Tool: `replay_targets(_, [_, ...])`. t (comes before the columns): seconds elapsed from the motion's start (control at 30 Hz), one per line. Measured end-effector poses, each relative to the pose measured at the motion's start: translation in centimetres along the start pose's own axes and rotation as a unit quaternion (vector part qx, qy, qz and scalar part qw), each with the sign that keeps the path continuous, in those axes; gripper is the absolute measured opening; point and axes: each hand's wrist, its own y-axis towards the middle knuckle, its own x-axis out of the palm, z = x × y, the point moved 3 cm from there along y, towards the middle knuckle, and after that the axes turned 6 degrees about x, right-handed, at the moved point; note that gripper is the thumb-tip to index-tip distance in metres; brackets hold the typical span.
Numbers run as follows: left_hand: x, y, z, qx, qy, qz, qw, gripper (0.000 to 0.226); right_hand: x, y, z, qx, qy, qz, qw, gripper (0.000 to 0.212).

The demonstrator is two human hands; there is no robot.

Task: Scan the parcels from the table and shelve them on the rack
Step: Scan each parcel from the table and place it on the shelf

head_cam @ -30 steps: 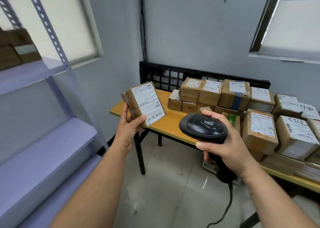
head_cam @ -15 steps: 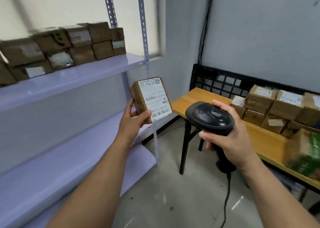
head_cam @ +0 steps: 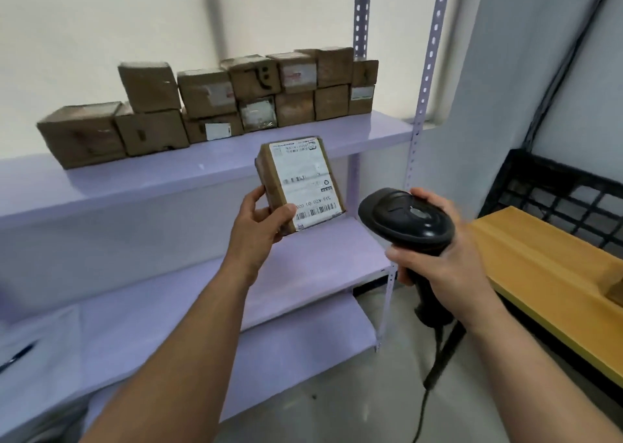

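Observation:
My left hand (head_cam: pixel 258 221) grips a small brown parcel (head_cam: pixel 300 181) by its lower left corner, with the white barcode label facing me. It is held up in front of the rack (head_cam: pixel 202 173), level with the upper lavender shelf's front edge. My right hand (head_cam: pixel 438 257) holds a black handheld scanner (head_cam: pixel 406 220) by its handle, just right of the parcel, with its cable hanging down. Several brown parcels (head_cam: pixel 215 102) stand in two stacked rows on the upper shelf.
The wooden table (head_cam: pixel 546 267) sits at the right, with a black crate (head_cam: pixel 559 189) behind it against the wall. Two lower rack shelves (head_cam: pixel 303 260) lie below the parcel. A pen (head_cam: pixel 15 358) lies on white paper at the far left.
My view has swung left from the table to the rack. The parcel and scanner stayed in my hands and now sit in front of the shelves.

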Motion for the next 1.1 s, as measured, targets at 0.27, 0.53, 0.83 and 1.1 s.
replay_targets(0.27, [-8.9, 5.9, 2.8, 0.031, 0.034, 0.138, 0.989, 0.054, 8.9, 9.0, -0.2, -0.030, 0.035, -0.101, 0.994, 0.079])
replay_targets(0.53, [-18.0, 9.8, 4.9, 0.054, 0.083, 0.266, 0.959, 0.045, 16.4, 14.3, -0.1, -0.059, 0.051, -0.182, 0.980, 0.079])
replay_targets(0.83, [-28.3, 16.1, 8.0, 0.048, 0.112, 0.301, 0.946, 0.071, 25.0, 15.9, -0.2, -0.044, 0.064, -0.176, 0.981, 0.079])
replay_targets(1.1, [-33.4, 24.4, 9.4, 0.044, 0.123, 0.233, 0.964, 0.060, 30.8, 16.7, -0.5, -0.040, 0.046, -0.144, 0.988, 0.078])
